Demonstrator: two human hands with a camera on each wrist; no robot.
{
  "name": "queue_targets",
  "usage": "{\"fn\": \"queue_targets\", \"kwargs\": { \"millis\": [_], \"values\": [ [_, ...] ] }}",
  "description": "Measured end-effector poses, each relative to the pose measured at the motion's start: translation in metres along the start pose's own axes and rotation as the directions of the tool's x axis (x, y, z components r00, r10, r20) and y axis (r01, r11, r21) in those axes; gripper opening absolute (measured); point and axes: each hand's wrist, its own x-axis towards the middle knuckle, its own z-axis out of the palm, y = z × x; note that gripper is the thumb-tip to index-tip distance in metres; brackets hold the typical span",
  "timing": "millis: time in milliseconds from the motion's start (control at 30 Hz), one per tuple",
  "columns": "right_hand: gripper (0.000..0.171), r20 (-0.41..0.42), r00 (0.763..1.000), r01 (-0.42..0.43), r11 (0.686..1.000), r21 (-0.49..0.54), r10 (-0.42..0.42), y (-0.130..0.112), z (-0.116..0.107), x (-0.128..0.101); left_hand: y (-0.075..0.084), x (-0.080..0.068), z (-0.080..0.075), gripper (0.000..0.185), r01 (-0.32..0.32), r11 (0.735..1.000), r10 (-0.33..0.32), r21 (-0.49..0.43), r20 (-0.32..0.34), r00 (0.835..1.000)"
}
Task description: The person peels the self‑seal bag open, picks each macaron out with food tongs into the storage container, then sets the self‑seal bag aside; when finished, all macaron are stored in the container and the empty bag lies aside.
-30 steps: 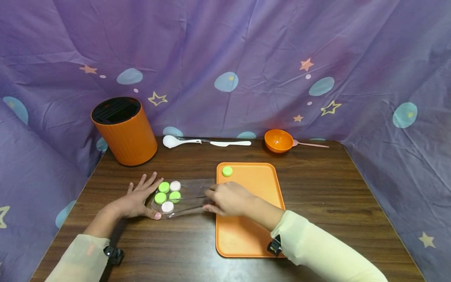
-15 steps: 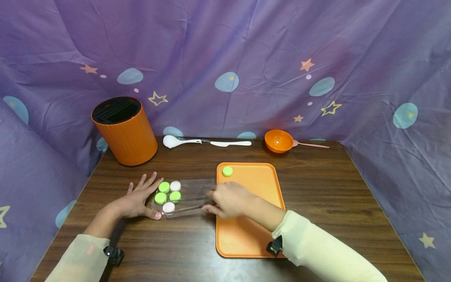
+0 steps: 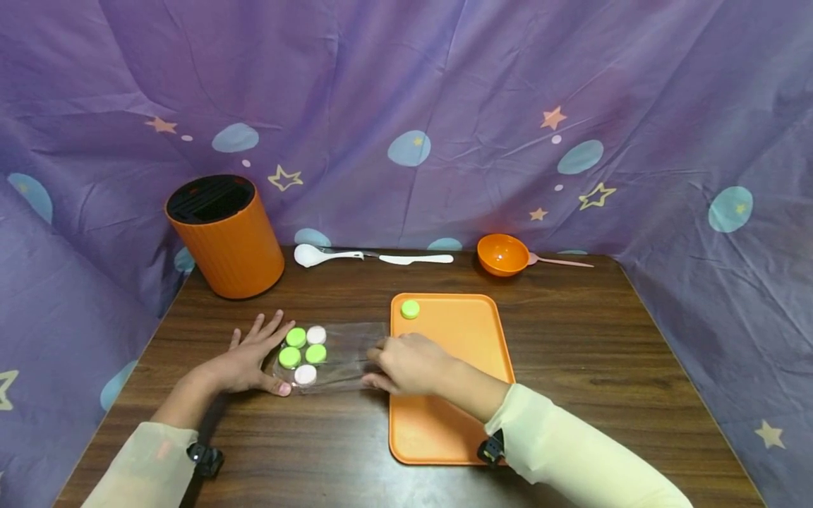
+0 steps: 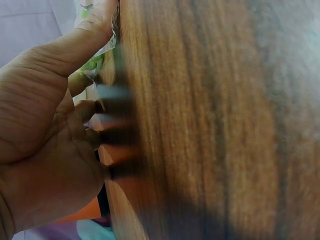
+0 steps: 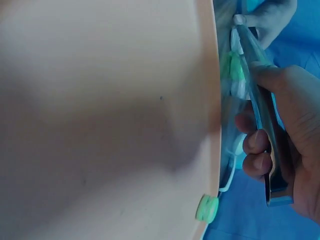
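A clear plastic package (image 3: 349, 342) lies flat on the table with several green and white macarons (image 3: 289, 357) at its left end. My left hand (image 3: 248, 360) has its fingers spread along that end, and the thumb (image 4: 92, 37) touches the plastic edge in the left wrist view. Metal tongs (image 5: 265, 107) are gripped by my right hand (image 3: 413, 363), above the left rim of an orange tray (image 3: 444, 430). They point left toward the package; their tips are too blurred in the head view to place exactly. One green macaron (image 3: 410, 309) sits at the tray's far left corner.
An orange knife block (image 3: 238, 247) stands at the back left. Along the back edge lie a white ladle (image 3: 309, 255), a white knife (image 3: 416, 259), an orange bowl (image 3: 502, 255) and a pink utensil (image 3: 565, 261). A purple curtain (image 3: 356, 106) hangs behind.
The nearest white macaron has shifted slightly right inside the package. The tongs' arms, distinct earlier, are now blurred as my right hand turns slightly. My left hand has stayed put.
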Motion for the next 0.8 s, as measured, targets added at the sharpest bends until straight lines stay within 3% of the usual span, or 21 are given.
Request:
{"fn": "queue_targets", "kwargs": {
  "millis": [400, 800],
  "values": [
    [0.037, -0.013, 1.000, 0.013, 1.000, -0.002, -0.013, 0.006, 0.006, -0.008, 0.005, -0.003, -0.003, 0.143, 0.004, 1.000, -0.004, -0.001, 0.002, 1.000],
    [0.036, -0.068, 0.998, 0.016, 1.000, 0.018, -0.014, 0.014, 0.000, -0.020, 0.000, -0.001, 0.000, 0.143, 0.000, 1.000, 0.000, -0.003, -0.003, 1.000]
  ]
}}
